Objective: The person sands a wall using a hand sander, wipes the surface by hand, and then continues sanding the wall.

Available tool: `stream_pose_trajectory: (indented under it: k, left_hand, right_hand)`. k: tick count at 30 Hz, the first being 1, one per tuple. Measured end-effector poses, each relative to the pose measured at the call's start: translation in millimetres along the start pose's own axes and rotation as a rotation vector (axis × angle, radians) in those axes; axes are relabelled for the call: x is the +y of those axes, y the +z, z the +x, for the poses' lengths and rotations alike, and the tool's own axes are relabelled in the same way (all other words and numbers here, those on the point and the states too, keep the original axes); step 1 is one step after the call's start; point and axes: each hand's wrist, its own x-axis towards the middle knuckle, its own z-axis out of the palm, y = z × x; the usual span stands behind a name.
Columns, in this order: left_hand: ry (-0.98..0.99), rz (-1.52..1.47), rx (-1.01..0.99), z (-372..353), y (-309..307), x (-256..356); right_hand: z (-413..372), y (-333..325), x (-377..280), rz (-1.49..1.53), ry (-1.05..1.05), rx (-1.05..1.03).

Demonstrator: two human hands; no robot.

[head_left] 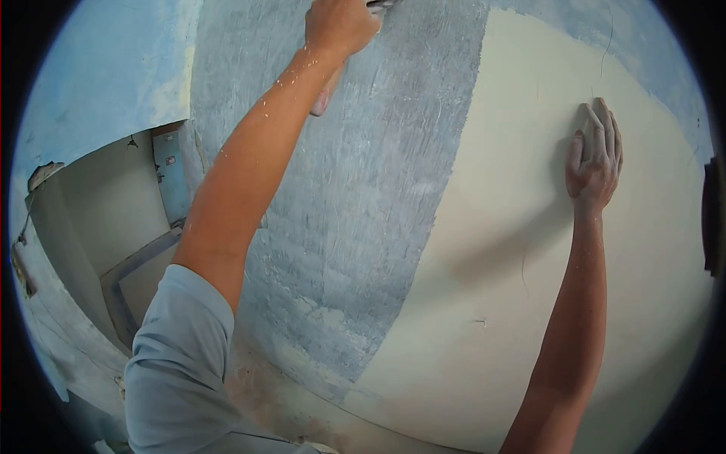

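Observation:
At the top edge of the view, partly cut off, my left hand (340,26) is closed round something dark and grey, of which only a bit shows. A pinkish, rounded end sticks out below the wrist; I cannot tell what it is. Behind this arm lies a rough grey strip of wall (363,166). On the right, my right hand (595,163) rests with its fingers stretched upward on the smooth cream part of the wall (499,189). Its fingers look dusty and hold nothing. White flecks dot my left forearm.
A recessed opening (113,197) with broken edges is at the left, below blue wall paint (113,76). A dark object (711,216) is at the far right edge. A small nail-like piece (480,323) juts from the cream surface. Dusty floor shows at the bottom.

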Motion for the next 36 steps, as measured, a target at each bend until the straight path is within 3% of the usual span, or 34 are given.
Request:
stream_pose_trajectory:
  k: [10, 22, 26, 31, 36]
  left_hand:
    - [0.147, -0.122, 0.063, -111, 7, -26]
    - [0.047, 0.014, 0.073, -1, -1, -2]
    - [-0.029, 0.029, 0.015, -24, 0, -1]
    - [0.124, -0.156, 0.082, -105, 9, -26]
    - [0.099, -0.133, 0.095, -95, 11, -21]
  right_hand:
    - [0, 1, 0, 0.003, 0.017, 0.003]
    - [1, 0, 0, -0.001, -0.012, 0.007]
    - [1, -2, -1, -0.002, -0.025, 0.005]
    - [1, -1, -1, 0.005, 0.002, 0.002]
    - [1, -1, -1, 0.003, -0.004, 0.005]
